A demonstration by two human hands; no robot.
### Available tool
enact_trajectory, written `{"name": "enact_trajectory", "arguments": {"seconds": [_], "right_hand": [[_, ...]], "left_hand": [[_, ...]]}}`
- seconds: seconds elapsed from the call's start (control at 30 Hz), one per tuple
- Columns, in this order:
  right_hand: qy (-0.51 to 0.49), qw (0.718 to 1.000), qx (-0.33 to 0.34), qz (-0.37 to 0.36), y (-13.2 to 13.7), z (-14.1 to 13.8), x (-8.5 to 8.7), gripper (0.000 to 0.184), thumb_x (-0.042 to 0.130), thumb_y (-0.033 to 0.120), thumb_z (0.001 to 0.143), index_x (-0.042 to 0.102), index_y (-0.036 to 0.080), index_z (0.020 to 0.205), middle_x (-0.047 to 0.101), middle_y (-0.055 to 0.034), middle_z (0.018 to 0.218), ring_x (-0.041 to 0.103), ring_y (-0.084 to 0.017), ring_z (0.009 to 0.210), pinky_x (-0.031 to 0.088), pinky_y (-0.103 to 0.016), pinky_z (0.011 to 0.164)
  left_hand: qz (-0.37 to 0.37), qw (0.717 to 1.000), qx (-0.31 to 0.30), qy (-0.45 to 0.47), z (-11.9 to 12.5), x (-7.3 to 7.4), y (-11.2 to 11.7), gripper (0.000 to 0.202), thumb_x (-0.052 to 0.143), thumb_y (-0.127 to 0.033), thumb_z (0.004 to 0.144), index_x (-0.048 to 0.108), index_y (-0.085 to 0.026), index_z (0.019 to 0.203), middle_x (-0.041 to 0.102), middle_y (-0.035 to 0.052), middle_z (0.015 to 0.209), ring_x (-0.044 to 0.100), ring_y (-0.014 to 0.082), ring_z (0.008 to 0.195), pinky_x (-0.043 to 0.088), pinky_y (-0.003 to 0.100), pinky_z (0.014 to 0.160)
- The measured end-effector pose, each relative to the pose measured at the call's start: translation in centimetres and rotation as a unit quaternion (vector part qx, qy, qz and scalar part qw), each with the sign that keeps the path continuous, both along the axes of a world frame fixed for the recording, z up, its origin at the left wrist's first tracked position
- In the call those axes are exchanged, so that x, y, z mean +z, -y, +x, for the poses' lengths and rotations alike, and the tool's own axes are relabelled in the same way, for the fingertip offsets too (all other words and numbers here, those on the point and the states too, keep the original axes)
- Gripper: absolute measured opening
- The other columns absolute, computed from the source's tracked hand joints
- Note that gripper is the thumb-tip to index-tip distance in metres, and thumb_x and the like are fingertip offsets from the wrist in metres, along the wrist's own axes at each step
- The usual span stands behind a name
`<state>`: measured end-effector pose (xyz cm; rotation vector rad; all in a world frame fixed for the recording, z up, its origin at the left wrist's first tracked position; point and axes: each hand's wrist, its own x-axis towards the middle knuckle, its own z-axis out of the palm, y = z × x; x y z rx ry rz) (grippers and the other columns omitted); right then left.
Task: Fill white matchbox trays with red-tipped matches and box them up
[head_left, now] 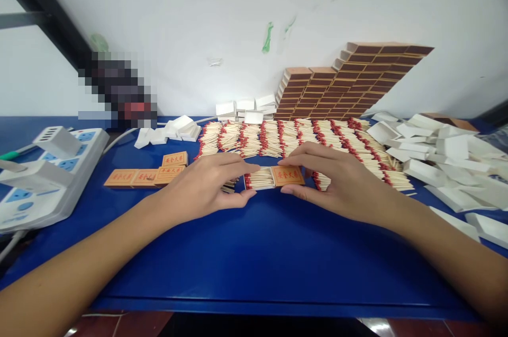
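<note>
A matchbox lies between my hands at the middle of the blue table, its white inner tray [260,188] partly out of the orange printed sleeve [290,175]. Red-headed matches [261,176] fill the part of the tray that shows. My right hand [337,181] grips the sleeve, fingers along its far edge and thumb at its near edge. At the tray's outer end, my left hand [216,183] has its fingertips and thumb on either side. Just behind both hands spread rows of loose matches [289,133]. Part of a dark matchbox side shows beneath my left fingers.
Orange matchboxes [123,177] lie to the left, near a white power strip [79,178] with plugs. White trays [448,152] are heaped at right, with more trays [180,128] at back left. Stacked matchboxes [349,83] stand against the wall.
</note>
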<state>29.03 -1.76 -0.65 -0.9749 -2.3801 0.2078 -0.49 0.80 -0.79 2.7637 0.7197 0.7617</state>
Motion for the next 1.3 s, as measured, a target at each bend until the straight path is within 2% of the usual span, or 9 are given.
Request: {"name": "enact_trajectory", "arguments": {"seconds": [0.17, 0.43, 0.57, 0.7, 0.83, 0.93, 1.07, 1.17, 1.3], "right_hand": [[-0.008, 1.0, -0.009, -0.016, 0.0, -0.1, -0.2, 0.028, 0.073, 0.043, 0.1, 0.075, 0.024, 0.12, 0.074, -0.0102, 0.111, 0.072, -0.025, 0.096, 0.061, -0.038, 0.081], [-0.083, 0.993, -0.048, -0.065, -0.6, -0.3, -0.4, 0.03, 0.075, 0.049, 0.097, 0.077, 0.027, 0.117, 0.077, -0.0089, 0.112, 0.073, -0.026, 0.1, 0.064, -0.039, 0.082], [-0.096, 0.993, -0.06, -0.038, -0.1, -0.7, 0.0, 0.032, 0.078, 0.05, 0.095, 0.077, 0.028, 0.118, 0.077, -0.009, 0.112, 0.074, -0.027, 0.097, 0.065, -0.04, 0.08], [-0.094, 0.994, -0.044, -0.021, 0.9, -1.3, 0.1, 0.035, 0.077, 0.046, 0.097, 0.075, 0.03, 0.128, 0.078, -0.0089, 0.12, 0.077, -0.028, 0.103, 0.067, -0.044, 0.09], [-0.094, 0.993, -0.035, -0.062, 2.3, -2.3, -0.3, 0.05, 0.065, 0.041, 0.105, 0.06, 0.035, 0.154, 0.072, -0.0092, 0.145, 0.073, -0.032, 0.127, 0.063, -0.051, 0.107], [-0.074, 0.992, -0.01, -0.103, 3.7, -2.9, -0.6, 0.073, 0.06, 0.041, 0.108, 0.029, 0.036, 0.173, 0.049, -0.0088, 0.17, 0.053, -0.034, 0.152, 0.054, -0.055, 0.119], [-0.034, 0.99, 0.039, -0.133, 5.1, -3.4, -0.7, 0.095, 0.061, 0.04, 0.107, -0.005, 0.038, 0.176, 0.02, -0.0056, 0.182, 0.031, -0.032, 0.163, 0.047, -0.055, 0.125], [-0.033, 0.99, 0.038, -0.132, 5.3, -3.6, -0.9, 0.097, 0.061, 0.036, 0.107, -0.008, 0.041, 0.175, 0.02, -0.0046, 0.182, 0.031, -0.032, 0.163, 0.046, -0.057, 0.126], [-0.071, 0.994, 0.0, -0.086, 4.6, -3.4, -1.0, 0.086, 0.06, 0.036, 0.108, 0.008, 0.041, 0.176, 0.025, -0.0044, 0.182, 0.03, -0.033, 0.165, 0.042, -0.06, 0.129]], "left_hand": [[-0.017, 1.0, -0.003, 0.007, -0.1, -0.1, -0.1, 0.031, 0.075, -0.03, 0.1, 0.075, -0.018, 0.128, 0.079, 0.0061, 0.104, 0.074, 0.0183, 0.089, 0.057, 0.029, 0.079], [-0.068, 0.992, 0.065, 0.079, 0.3, 0.3, -0.1, 0.035, 0.081, -0.034, 0.096, 0.078, -0.02, 0.128, 0.083, 0.0049, 0.104, 0.074, 0.017, 0.085, 0.058, 0.028, 0.079], [-0.085, 0.988, 0.072, 0.107, 0.5, 0.5, 0.2, 0.04, 0.084, -0.037, 0.093, 0.078, -0.02, 0.13, 0.082, 0.0034, 0.095, 0.072, 0.0157, 0.078, 0.058, 0.027, 0.075], [-0.097, 0.987, 0.065, 0.115, 0.5, 0.1, 0.5, 0.05, 0.087, -0.046, 0.088, 0.078, -0.022, 0.131, 0.082, 0.0003, 0.086, 0.07, 0.0128, 0.066, 0.058, 0.025, 0.072], [-0.082, 0.986, 0.062, 0.13, 0.6, -0.4, 0.6, 0.06, 0.087, -0.058, 0.083, 0.076, -0.022, 0.13, 0.082, 0.0009, 0.089, 0.069, 0.0122, 0.065, 0.058, 0.024, 0.069], [-0.055, 0.987, 0.053, 0.144, 0.7, -0.5, 0.6, 0.062, 0.087, -0.062, 0.079, 0.077, -0.021, 0.124, 0.08, 0.0008, 0.086, 0.068, 0.0115, 0.064, 0.057, 0.023, 0.066], [-0.015, 0.985, 0.04, 0.168, 0.8, -0.2, 0.6, 0.057, 0.086, -0.064, 0.078, 0.079, -0.019, 0.111, 0.077, -0.0001, 0.08, 0.066, 0.011, 0.063, 0.055, 0.023, 0.063], [0.003, 0.985, 0.065, 0.158, 0.7, 0.2, 0.9, 0.044, 0.086, -0.059, 0.084, 0.08, -0.021, 0.105, 0.077, -0.0013, 0.076, 0.066, 0.011, 0.062, 0.055, 0.023, 0.063], [0.04, 0.987, 0.086, 0.127, 0.8, 0.2, 1.4, 0.04, 0.089, -0.045, 0.085, 0.079, -0.022, 0.117, 0.083, 0.0011, 0.092, 0.073, 0.0134, 0.069, 0.059, 0.024, 0.068]]}}
